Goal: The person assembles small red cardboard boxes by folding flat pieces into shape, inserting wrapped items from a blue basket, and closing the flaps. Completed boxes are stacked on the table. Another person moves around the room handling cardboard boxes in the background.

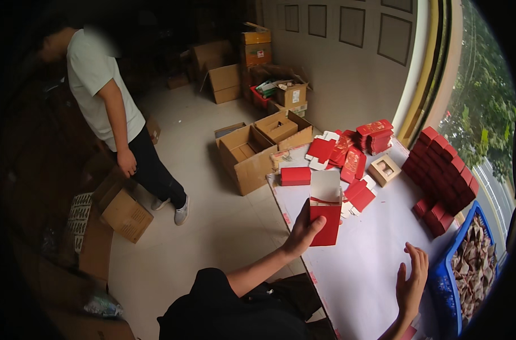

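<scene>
The largest item is the table [360, 286], white-topped; clock positions are read from its middle. At 4 o'clock stands a blue basket [444, 283] filled with small brown-and-white packets [473, 258]. At 2 o'clock, a stack of closed red boxes [442, 167] is built in rows beside the window. At 12 o'clock lie flat red cartons [351, 164], loosely spread and overlapping, some with white flaps showing. The right hand [412, 277], between 4 and 5 o'clock, is raised near the basket, fingers loosely curled, thumb apart, apparently empty. The left hand [303, 232], at 9 o'clock, is closed around an upright red box [327, 226], thumb across its front; the box's white flap stands up, so the top is open. Its contents cannot be made out, nor whether its base touches the table. A pale windowed box [384, 170] sits at 1 o'clock. Judgement: the step in hand is the filling or closing of the held box; the next move calls for a steady left grip and the free right hand brought to the open top.
</scene>
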Demonstrator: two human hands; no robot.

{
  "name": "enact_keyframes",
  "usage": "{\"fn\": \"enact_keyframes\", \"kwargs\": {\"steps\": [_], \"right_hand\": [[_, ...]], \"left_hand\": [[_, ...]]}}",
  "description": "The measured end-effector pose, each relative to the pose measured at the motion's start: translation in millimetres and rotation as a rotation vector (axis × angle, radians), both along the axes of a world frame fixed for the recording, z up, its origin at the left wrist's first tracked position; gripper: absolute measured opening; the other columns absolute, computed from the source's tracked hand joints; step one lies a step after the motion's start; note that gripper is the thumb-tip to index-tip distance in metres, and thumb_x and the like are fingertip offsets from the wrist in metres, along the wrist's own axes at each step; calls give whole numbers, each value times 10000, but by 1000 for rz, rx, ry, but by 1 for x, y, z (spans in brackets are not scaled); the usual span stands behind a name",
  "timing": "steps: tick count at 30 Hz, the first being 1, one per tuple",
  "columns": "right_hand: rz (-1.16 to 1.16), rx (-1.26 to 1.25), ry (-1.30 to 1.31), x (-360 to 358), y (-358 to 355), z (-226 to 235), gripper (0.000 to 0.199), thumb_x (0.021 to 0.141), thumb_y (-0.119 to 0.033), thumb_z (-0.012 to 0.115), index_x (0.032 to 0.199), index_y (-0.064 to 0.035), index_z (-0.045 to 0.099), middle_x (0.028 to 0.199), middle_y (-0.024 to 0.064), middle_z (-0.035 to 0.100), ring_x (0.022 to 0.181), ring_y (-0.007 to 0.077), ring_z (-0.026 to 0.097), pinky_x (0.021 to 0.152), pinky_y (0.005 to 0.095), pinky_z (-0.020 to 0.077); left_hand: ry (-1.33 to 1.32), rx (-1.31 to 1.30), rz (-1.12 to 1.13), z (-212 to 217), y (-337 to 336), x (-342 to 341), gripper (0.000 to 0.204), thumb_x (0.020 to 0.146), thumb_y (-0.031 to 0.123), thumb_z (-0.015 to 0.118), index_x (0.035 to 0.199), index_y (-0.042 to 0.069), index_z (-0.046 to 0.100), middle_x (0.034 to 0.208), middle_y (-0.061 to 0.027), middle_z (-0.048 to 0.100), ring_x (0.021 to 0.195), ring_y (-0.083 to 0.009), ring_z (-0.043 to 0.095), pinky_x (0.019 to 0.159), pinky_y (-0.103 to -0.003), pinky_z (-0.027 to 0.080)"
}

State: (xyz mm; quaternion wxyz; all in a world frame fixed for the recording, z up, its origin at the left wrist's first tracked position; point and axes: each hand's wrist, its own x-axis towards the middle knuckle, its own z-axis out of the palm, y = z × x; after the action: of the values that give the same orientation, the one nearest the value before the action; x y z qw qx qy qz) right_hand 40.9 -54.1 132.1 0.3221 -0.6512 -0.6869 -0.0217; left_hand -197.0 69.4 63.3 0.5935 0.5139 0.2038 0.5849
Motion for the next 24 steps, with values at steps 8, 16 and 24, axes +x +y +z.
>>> {"fn": "enact_keyframes", "kwargs": {"steps": [8,16,24], "right_hand": [[308,-142,-93,-46,13,-44,457,628,93,541,1068,-30,529,914,117,544,933,303,486,839,383,393],[532,-131,-66,-90,10,-84,464,645,52,549,1103,-14,519,962,148,541,933,326,490,836,390,395],[606,-36,-88,-107,8,-117,461,665,-17,559,1121,-5,493,1038,163,525,985,337,472,880,427,366]], "left_hand": [[86,214,514,20,-30,-99,475,888,228,532,1251,19,306,1130,-69,456,1027,-124,437,898,-276,361],[19,333,754,27,-46,-134,650,908,283,492,1384,66,105,1340,-98,271,1206,-184,309,1006,-321,251],[-207,340,951,50,-67,-170,560,937,402,345,1385,244,48,1266,-86,358,924,-230,520,754,-414,488]]}}
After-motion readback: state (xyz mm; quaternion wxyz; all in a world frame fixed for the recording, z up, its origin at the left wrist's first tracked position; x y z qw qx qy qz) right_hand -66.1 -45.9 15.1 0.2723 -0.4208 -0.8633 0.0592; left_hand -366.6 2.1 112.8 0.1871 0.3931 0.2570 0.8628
